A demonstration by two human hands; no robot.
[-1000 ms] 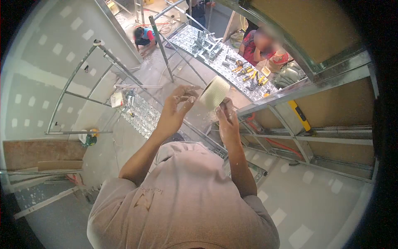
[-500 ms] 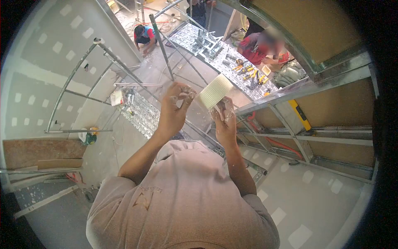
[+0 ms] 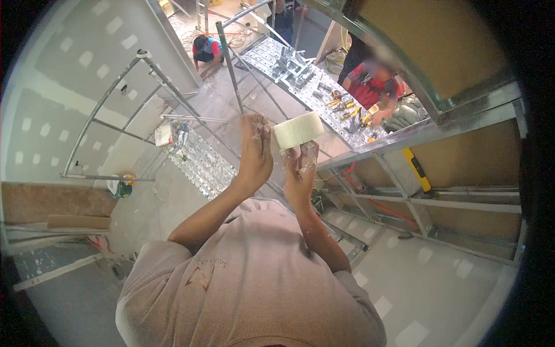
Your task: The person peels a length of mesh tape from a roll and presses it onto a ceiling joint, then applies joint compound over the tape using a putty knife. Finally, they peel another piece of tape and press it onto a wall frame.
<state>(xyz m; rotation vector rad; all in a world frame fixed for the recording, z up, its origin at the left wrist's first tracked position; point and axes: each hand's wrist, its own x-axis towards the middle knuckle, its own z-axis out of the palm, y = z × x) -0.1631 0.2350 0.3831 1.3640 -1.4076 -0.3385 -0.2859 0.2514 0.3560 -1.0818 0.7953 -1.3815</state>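
A wide roll of pale yellow mesh tape (image 3: 302, 130) is held up in front of my chest, its gridded face turned toward me. My right hand (image 3: 300, 168) grips it from below, with dusty fingers pressed against the underside. Close by the roll's left edge is my left hand (image 3: 254, 153), its fingers bent and drawn together. Whether a bit of tape is pinched between them cannot be made out. White powder coats the fingers of both hands.
Scaffold tubes (image 3: 229, 66) rise ahead. A perforated metal platform (image 3: 202, 162) lies below left; another bears hand tools (image 3: 347, 110). One person (image 3: 376, 87) is beyond it, another crouches (image 3: 208, 52) farther off. Metal wall framing (image 3: 404, 199) holds a yellow level (image 3: 417, 169) at right.
The roll has tilted more level and shifted slightly left with my right hand. My left hand has turned more upright and moved nearer the roll's edge. The camera view has shifted a little.
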